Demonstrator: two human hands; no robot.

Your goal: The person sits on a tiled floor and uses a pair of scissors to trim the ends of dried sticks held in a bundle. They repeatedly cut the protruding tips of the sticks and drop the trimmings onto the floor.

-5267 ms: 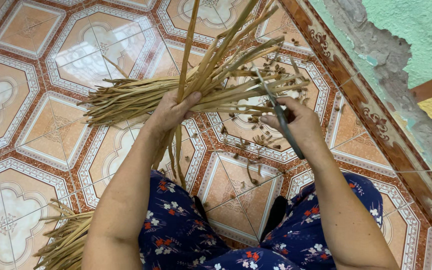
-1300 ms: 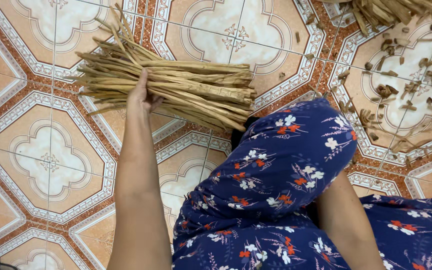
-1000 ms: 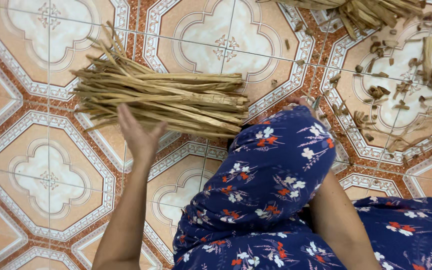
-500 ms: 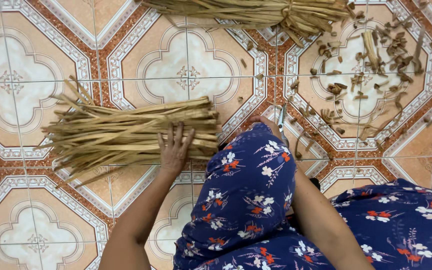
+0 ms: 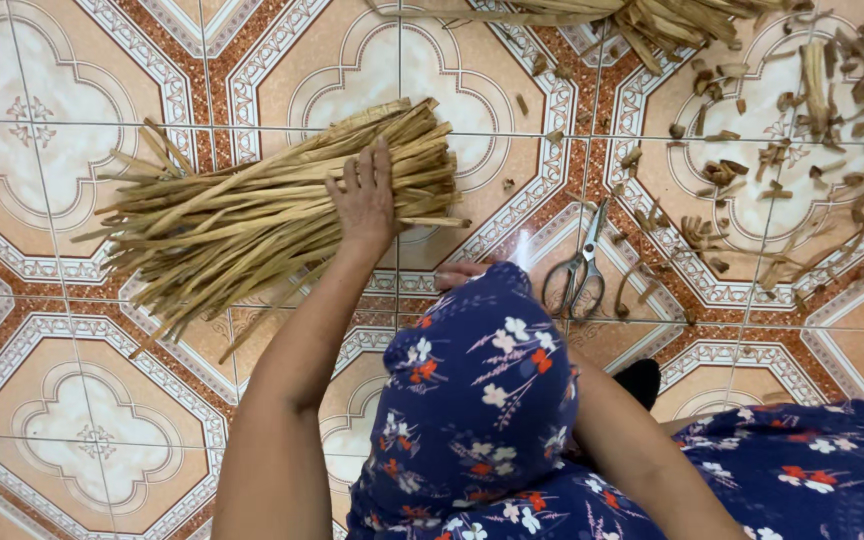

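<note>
The left hand (image 5: 364, 200) lies flat, fingers spread and palm down, on top of the pile of long, dry, straw-coloured plant strips (image 5: 272, 215) in the centre-left of the frame. It presses on the cut ends rather than gripping any of them. Of the right hand (image 5: 462, 274) only a few fingertips show, peeking out behind the raised knee in dark blue flowered cloth (image 5: 482, 390), resting low on the patterned orange and white floor tiles (image 5: 82, 420); whether it is open or curled I cannot tell.

Half a second ago the same hand sat at the lower edge of the pile with the strips lying level. Now it rests higher up on the pile, and the strips slant up toward the right.

Just right of the knee, a pair of metal scissors (image 5: 578, 272) lies on the tiles, blades closed and pointing up the frame, apart from both hands. Beyond it, in the upper right, short brown cut scraps (image 5: 792, 150) are scattered over the floor. Along the top edge lies a second bundle of the same dry strips (image 5: 642, 15), partly cut off by the frame.
</note>
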